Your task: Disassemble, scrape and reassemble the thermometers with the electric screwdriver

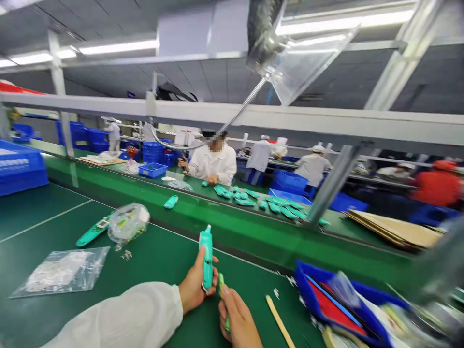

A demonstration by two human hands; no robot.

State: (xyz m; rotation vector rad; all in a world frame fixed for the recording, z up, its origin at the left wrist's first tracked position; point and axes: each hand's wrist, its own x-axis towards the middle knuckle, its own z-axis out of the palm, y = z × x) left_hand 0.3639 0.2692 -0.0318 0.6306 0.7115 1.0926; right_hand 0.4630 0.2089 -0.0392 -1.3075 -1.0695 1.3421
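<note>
2 bare hands work just above a green tabletop (47,232). The left hand (197,285) has a closed grip around a teal handheld device (207,256), standing it upright with its narrow tip up, probably to keep it steady and turned toward the other hand. The right hand (239,321) closes on a slim green strip (222,290), holding it nearly upright just beside the device. A white sleeve (123,319) runs in from the lower left.

Left of the hands lie a second teal device (92,231), a crumpled clear bag (128,224) and a flat clear bag (60,273), with a few small metal parts (126,254) nearby, perhaps kept there for easy reach. A wooden stick (279,321) lies to the right, near a blue tray (335,299) with a red lining.

Past a raised green rail (224,237), a cluster of teal pieces (250,200) lies in front of a co-worker in white (213,166). Blue crates (152,169), a stack of cardboard sheets (395,229), other workers (313,166) and long ceiling lights (119,47) fill the factory room.
</note>
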